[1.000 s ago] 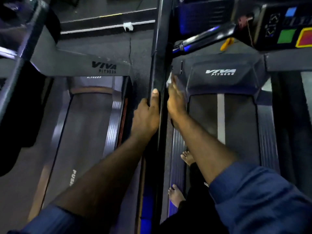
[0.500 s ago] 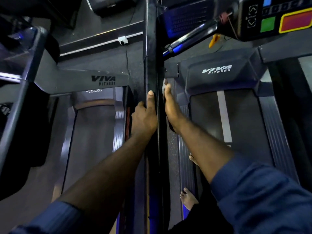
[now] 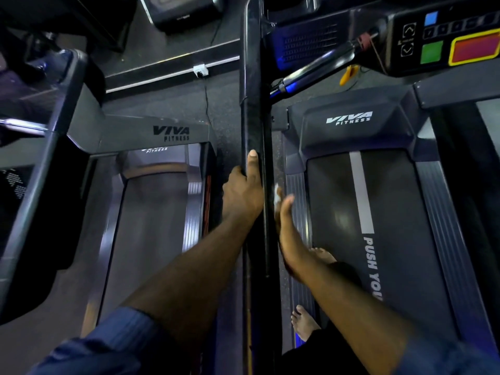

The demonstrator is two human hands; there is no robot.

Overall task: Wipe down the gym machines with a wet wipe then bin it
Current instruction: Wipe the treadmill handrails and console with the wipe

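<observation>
- Head view, closest to me first: my left sleeve (image 3: 108,345) is on the left of the black rail (image 3: 253,117), and my right sleeve (image 3: 446,355) is on its right.
- My bare feet (image 3: 304,320) stand just right of the rail.
- My right hand (image 3: 286,234) lies flat against the right side of the rail. Its fingers are straight, not curled, and they press the wet wipe (image 3: 276,194) onto the rail.
- The wet wipe is a small white bit peeking out at my fingertips, touching the rail.
- My left hand (image 3: 243,196) grabs the rail from its left side. The fingers curl round it and the thumb lies along the top.
- Right of the rail runs a treadmill belt (image 3: 392,212) with a grey stripe and white letters.
- Left of the rail is a second treadmill (image 3: 151,212).
- Farther up, covers on both sides of the rail say VIVA FITNESS.
- Farthest away, right of the rail, is a console (image 3: 443,25) with a green button (image 3: 432,52) and a red button (image 3: 476,48).
</observation>
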